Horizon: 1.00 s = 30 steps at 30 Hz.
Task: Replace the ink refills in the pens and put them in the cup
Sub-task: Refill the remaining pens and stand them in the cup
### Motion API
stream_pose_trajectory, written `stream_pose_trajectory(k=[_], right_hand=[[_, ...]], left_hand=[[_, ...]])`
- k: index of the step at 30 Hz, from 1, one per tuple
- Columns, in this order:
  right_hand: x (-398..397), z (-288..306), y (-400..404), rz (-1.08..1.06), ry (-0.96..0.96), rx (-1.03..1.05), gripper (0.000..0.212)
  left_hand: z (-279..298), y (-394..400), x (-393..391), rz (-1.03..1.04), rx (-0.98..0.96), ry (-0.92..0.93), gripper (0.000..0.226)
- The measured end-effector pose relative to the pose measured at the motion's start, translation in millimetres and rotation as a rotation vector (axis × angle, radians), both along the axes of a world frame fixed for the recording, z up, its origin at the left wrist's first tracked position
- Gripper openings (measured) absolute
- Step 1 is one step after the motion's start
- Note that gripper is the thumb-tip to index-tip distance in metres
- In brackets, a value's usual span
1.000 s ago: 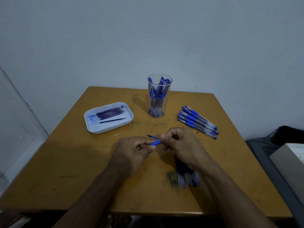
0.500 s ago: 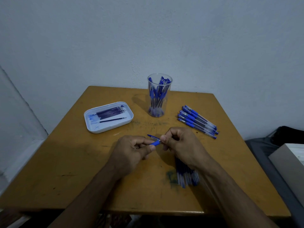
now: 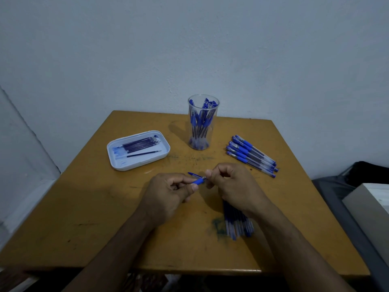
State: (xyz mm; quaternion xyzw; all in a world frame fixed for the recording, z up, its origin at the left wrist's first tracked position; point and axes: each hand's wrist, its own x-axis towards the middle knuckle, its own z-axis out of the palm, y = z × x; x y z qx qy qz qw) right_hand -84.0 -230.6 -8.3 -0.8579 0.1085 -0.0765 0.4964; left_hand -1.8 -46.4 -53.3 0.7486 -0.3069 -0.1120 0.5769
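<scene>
- Meanwhile, almost nothing has changed over the last second: the pen (image 3: 199,181) is still pinched at frame centre by the left hand (image 3: 168,192), and its tip is pinched by the right hand (image 3: 233,186), so unscrewing is judged ongoing.
- Left of centre, the tray (image 3: 117,165) of refills is well apart.
- Bare table (image 3: 84,207) is left along the lower-left edge.
- At upper centre, the cup (image 3: 202,123) stands well clear.

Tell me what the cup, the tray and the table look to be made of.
Cup: clear plastic or glass, I cannot tell which; the pens inside show straight through its wall. Tray: white plastic by the look, smooth, with rounded moulded corners and blue ink stains. Table: probably wood or board painted matte ochre, scuffed and ink-marked.
</scene>
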Motion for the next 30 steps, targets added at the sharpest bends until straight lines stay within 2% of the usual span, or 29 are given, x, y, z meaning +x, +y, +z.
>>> stream_pose_trajectory(k=[2,4,5,7,9,10,12,15,17,19,22,24,26,28,30], right_hand=[[-1.3,2.6,-3.0,0.044,-0.002,0.054,0.01],[-2.0,4.8,-4.9,0.093,0.012,0.136,0.026],[-1.9,3.8,-4.9,0.086,0.014,0.124,0.027],[-1.0,4.7,-1.1,0.018,0.003,0.035,0.008],[-0.7,1.5,-0.2,-0.026,0.004,-0.053,0.026],[-0.5,0.4,-0.4,-0.023,-0.004,-0.055,0.025],[-1.4,2.7,-3.6,0.038,-0.013,0.034,0.007],[-2.6,4.5,-5.2,0.087,0.014,0.112,0.019],[-1.8,4.1,-2.4,0.02,-0.009,0.065,0.005],[-1.2,1.6,-0.8,-0.027,-0.011,0.009,0.022],[-2.5,4.5,-4.2,0.028,-0.012,0.127,0.009],[-3.9,6.1,-5.3,0.052,0.002,0.17,0.021],[-2.9,5.3,-3.3,0.006,-0.012,0.129,0.007],[-2.2,3.3,-0.7,-0.042,-0.014,0.081,0.019],[-1.0,2.2,-0.2,-0.039,-0.015,0.107,0.016]], left_hand=[[1.3,0.0,-0.2,0.005,0.003,0.0,0.014],[1.8,-0.2,0.0,0.014,0.002,0.001,0.013],[1.6,-0.4,0.2,0.016,0.004,0.001,0.013],[0.8,-0.6,0.3,0.011,0.005,0.004,0.014],[0.4,-0.2,0.8,0.008,0.006,0.001,0.014],[0.2,-0.2,1.2,0.008,0.008,-0.002,0.015],[0.1,-0.2,1.5,0.015,0.007,0.001,0.014],[-0.3,0.1,1.1,0.015,0.002,0.006,0.014],[0.0,0.3,0.3,0.021,0.002,-0.002,0.014],[0.6,-0.3,0.1,0.026,0.005,0.003,0.014],[1.2,-0.8,0.2,0.031,-0.002,0.026,0.014],[1.7,-0.8,-0.3,0.036,0.001,0.029,0.014],[2.9,-0.6,-1.8,0.039,-0.003,0.033,0.014],[3.6,-0.7,-2.2,0.038,-0.003,0.037,0.014],[3.2,-0.5,-1.9,0.029,0.002,0.035,0.014]])
